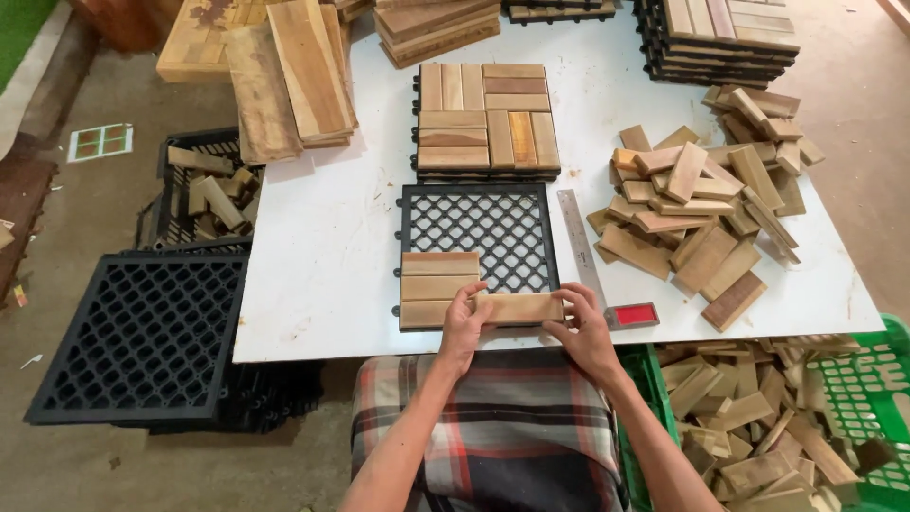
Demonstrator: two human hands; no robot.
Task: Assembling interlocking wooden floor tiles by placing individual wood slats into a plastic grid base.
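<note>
Looking down at the white worktop (322,237), we see both hands at its near edge, set on one short wooden slat (519,307). The left hand (464,320) pinches the slat's left end between thumb and fingers, its grip closed on the wood. The right hand (583,327) clasps the right end the same way. The slat lies flat along the near edge of a black plastic grid base (479,223), just beside three slats (438,289) already seated in that base's near left corner.

Beyond the base we see a finished wooden tile (486,118), fully covered in slats. A metal square with a red handle (597,270) lies just right of the base. Further right sits a loose pile of wooden slats (706,204). At the far edge stand stacks of finished tiles (725,33). On the floor to the left lies a stack of black grid bases (142,337), and to the right a green crate (858,389) holds more offcuts.
</note>
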